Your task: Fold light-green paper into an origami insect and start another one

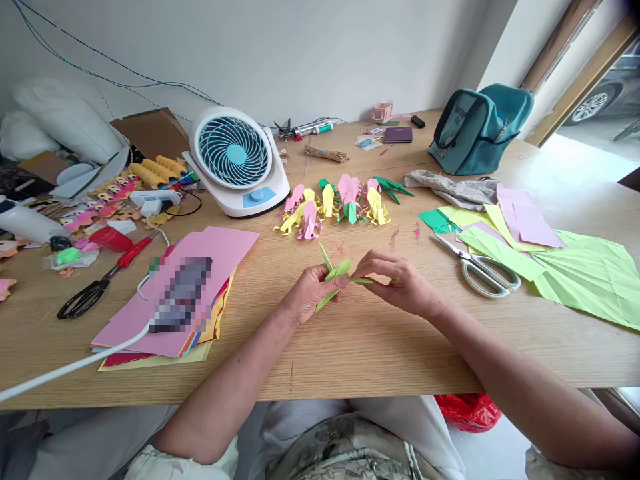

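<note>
Both hands work on one light green folded paper piece (341, 269) above the middle of the table. My left hand (311, 293) is closed on its body, thumb on top, with narrow points sticking out above and below. My right hand (400, 283) pinches the strip that points to the right. Part of the paper is hidden behind the fingers. Beyond the hands stands a group of folded paper figures (350, 190) in pink, yellow and green. Silver scissors (487, 270) lie right of my right hand.
Loose green paper sheets (590, 273) spread at the right, near a grey cloth (453, 189) and a teal bag (480, 130). A white fan (235, 160) stands at back left. Coloured paper (135, 320) is stacked at left, beside red-handled scissors (107, 277). A white cable (75, 363) crosses the left edge.
</note>
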`<state>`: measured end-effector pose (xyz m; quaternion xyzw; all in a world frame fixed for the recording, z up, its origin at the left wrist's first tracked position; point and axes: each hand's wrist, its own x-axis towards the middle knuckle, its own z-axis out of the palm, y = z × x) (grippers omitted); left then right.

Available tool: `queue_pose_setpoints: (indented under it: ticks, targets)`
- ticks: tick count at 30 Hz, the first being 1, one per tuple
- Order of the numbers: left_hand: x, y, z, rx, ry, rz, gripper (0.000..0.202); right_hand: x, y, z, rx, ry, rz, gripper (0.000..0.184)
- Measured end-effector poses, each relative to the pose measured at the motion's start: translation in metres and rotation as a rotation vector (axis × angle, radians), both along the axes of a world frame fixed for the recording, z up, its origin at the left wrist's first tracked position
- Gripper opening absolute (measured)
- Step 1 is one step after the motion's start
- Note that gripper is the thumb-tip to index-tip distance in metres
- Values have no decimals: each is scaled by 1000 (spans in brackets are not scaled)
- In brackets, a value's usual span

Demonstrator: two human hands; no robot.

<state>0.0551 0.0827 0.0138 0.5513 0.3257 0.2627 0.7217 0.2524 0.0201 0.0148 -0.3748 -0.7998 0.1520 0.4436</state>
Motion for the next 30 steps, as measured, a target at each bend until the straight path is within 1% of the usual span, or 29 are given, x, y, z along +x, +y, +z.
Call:
queue_pose_setpoints:
  ticks: [2,5,9,13,17,23,25,30]
  targets:
    - [-1,0,2,-22,19,-30,42,2,0,0,74,-70,12,17]
    - [-1,0,4,-40,59,-66,41,5,-2,2,130,-186,24,20]
    - [0,0,4,-10,77,-73,40,5,-3,5,217,-325,12,18]
    - [2,0,4,18,102,-78,38,4,-2,4,284,-399,-5,16]
    - [4,-2,4,69,137,-35,36,3,-2,3,259,-386,-7,16]
    - [4,-4,4,171,165,29,36,2,-6,4,167,-280,-1,14]
    - [4,-4,5,174,171,36,37,1,-6,4,166,-258,0,15]
    - [2,-2,7,118,166,13,38,0,-6,4,160,-236,-3,14]
